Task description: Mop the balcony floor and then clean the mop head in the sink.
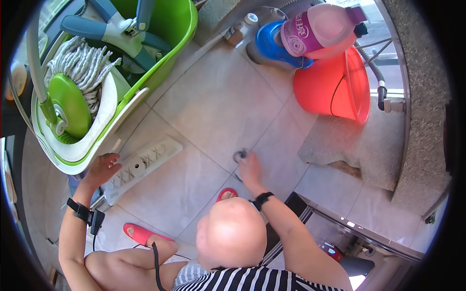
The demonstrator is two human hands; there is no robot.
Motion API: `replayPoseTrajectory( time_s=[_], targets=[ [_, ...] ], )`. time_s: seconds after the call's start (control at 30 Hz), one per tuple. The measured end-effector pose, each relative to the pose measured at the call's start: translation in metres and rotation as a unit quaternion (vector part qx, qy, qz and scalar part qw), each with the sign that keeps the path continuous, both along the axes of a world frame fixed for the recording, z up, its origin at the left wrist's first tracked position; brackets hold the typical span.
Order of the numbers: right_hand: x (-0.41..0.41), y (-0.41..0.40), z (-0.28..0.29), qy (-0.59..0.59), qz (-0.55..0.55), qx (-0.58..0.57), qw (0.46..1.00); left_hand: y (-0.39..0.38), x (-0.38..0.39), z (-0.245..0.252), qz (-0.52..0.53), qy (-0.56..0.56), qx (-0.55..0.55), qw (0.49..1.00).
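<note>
Blurred by motion, my right hand (pixel 249 168) is low over the tiled floor (pixel 214 98), its fingers around a small dark object (pixel 240 155) whose kind I cannot tell. My left hand (pixel 105 168) is beside the near corner of the green and white mop bucket (pixel 83 156), fingers apart and slightly curled, with nothing seen in it. Just right of that hand a long white plastic piece with X-shaped ribs and a round hole (pixel 137 166) lies on the tiles. A grey-white string mop head (pixel 82 69) rests in the bucket near its green disc (pixel 69 105).
Blue-grey handled tools (pixel 123 32) fill the bucket's far part. At the upper right are a red bucket (pixel 333 87), a blue container (pixel 267 40), a pink detergent bottle (pixel 309 31) and a small bottle (pixel 240 29). An open drawer or cabinet (pixel 327 222) stands at the lower right.
</note>
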State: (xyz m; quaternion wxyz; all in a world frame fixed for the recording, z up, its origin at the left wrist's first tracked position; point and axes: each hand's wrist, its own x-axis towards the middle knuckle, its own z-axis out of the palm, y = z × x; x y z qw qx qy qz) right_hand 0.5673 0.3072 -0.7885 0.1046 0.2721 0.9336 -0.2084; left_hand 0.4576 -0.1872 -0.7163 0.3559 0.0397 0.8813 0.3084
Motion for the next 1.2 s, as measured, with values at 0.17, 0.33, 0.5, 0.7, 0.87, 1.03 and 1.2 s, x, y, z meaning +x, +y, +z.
replayPoseTrajectory(
  time_s=[0.17,0.33,0.5,0.7,0.87,1.03,1.2],
  targets=[
    [-0.078,-0.093,-0.022,0.047,0.046,-0.060,0.996,0.004,-0.002,0.003,-0.020,0.022,-0.006,1.000],
    [-0.135,-0.086,-0.028,0.038,-0.004,-0.211,0.977,-0.010,0.004,0.004,0.017,0.043,-0.004,0.999],
    [-0.069,0.022,-0.003,0.034,-0.097,-0.167,0.981,-0.030,0.018,0.003,0.054,0.001,0.000,0.999],
    [0.045,0.080,0.009,-0.070,-0.160,-0.019,0.985,-0.028,0.014,0.007,0.050,-0.032,-0.011,0.998],
    [0.047,-0.006,-0.006,-0.074,-0.028,-0.018,0.997,-0.020,0.016,-0.010,0.031,0.009,0.019,0.999],
    [-0.016,-0.055,-0.020,0.037,0.041,-0.038,0.998,0.000,0.004,-0.009,-0.005,0.031,0.027,0.999],
    [-0.116,-0.113,-0.030,0.063,0.025,-0.126,0.990,0.001,0.006,0.000,0.010,0.030,0.005,0.999]
  ],
)
